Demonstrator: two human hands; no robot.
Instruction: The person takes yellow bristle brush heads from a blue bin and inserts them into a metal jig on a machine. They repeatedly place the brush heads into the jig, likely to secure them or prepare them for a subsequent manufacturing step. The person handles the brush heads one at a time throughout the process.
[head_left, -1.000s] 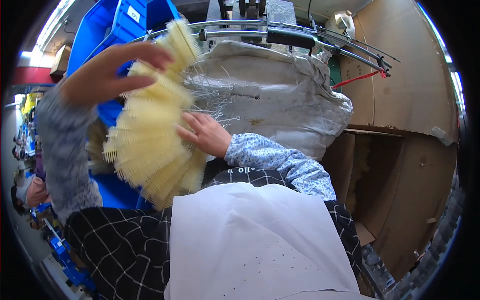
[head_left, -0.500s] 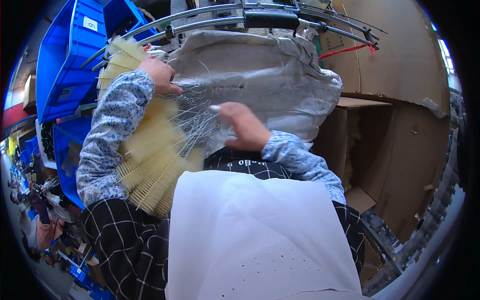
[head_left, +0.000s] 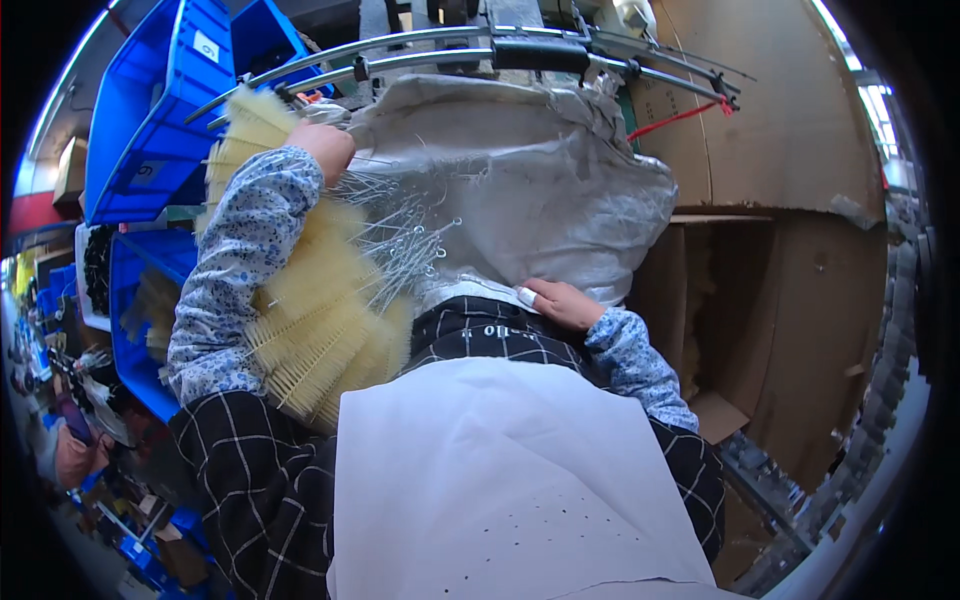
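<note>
A thick row of pale yellow bristle brushes point(head_left: 325, 270) with twisted wire stems and looped ends lies along my left forearm. Their wire ends point(head_left: 410, 245) fan out over a grey-white sheet point(head_left: 520, 190) across my lap. At the far end of the row, my left hand point(head_left: 328, 150) is closed over the brushes, wires showing beside its curled fingers; how many it grips is hidden. On the sheet's near edge rests my right hand point(head_left: 568, 303), fingers stretched leftward, one tip wrapped in white. No brush shows in it, and its underside is hidden.
Curved metal rods with a black sleeve point(head_left: 540, 55) cross beyond the sheet, a red tie point(head_left: 680, 118) at their right. Blue bins point(head_left: 150, 120) stand at left. An opened cardboard box point(head_left: 800, 300) stands at right. A white apron point(head_left: 520, 450) covers my front.
My right hand has moved from beside the wire ends, rightward and nearer to me, onto the sheet's near edge. The left hand stays at the far brushes, its fingers more curled.
</note>
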